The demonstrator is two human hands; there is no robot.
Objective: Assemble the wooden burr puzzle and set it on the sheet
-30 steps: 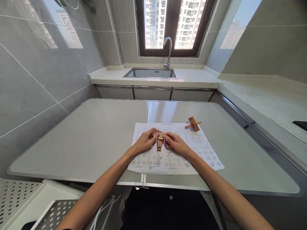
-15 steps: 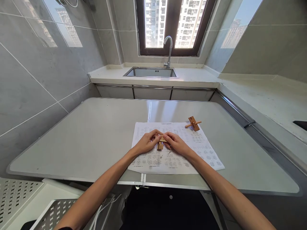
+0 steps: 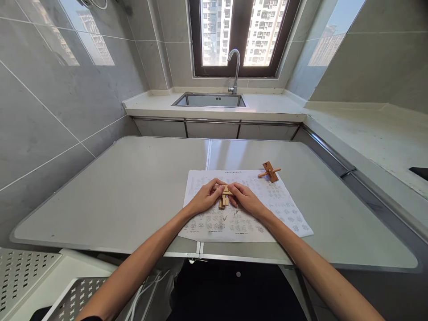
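A small wooden block puzzle (image 3: 224, 198) sits between my two hands over a printed paper sheet (image 3: 287, 214) on the grey table (image 3: 133, 187). My left hand (image 3: 204, 199) pinches its left side with curled fingers. My right hand (image 3: 246, 199) grips its right side, fingers closed on the top pieces. Part of the puzzle is hidden by my fingers. A second wooden piece with a peg through it (image 3: 269, 171) lies at the sheet's far right corner, apart from both hands.
Beyond the table runs a counter with a steel sink (image 3: 210, 100) and a tap (image 3: 234, 67) under a window. A second counter (image 3: 374, 133) lines the right side. A perforated white shelf (image 3: 30, 276) is at the lower left.
The puzzle has been tilted and its pieces shifted between my fingers; it now shows a shorter, more bunched shape. Both hands stayed in the same spot on the sheet.
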